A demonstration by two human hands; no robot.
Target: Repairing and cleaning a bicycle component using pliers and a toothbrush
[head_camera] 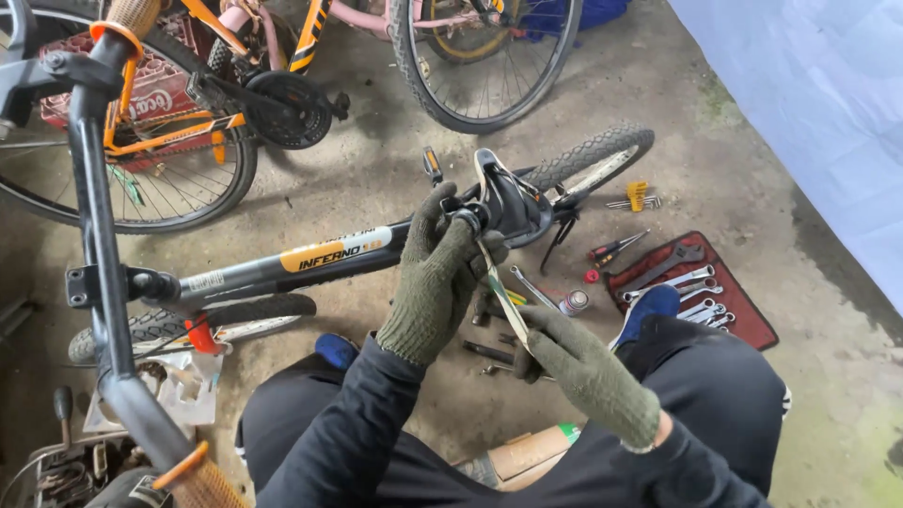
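Observation:
I look down at a black bicycle [282, 268] lying across the floor, its saddle [513, 198] at the centre. My left hand [442, 273], in an olive knit glove, grips the seat post area just under the saddle. My right hand [578, 362], gloved the same, holds the lower end of a long thin flat tool [500, 296]. The tool's upper end reaches up to the clamp by my left fingers. Black handlebars with orange-trimmed grips [103, 245] stand close at the left.
A red tool roll [743, 315] with several wrenches lies at the right, with screwdrivers [616, 247] and yellow hex keys [638, 196] near the rear wheel [588, 160]. An orange bicycle [188, 113] and a pink one [470, 47] stand behind. A spray can [527, 452] lies by my knees.

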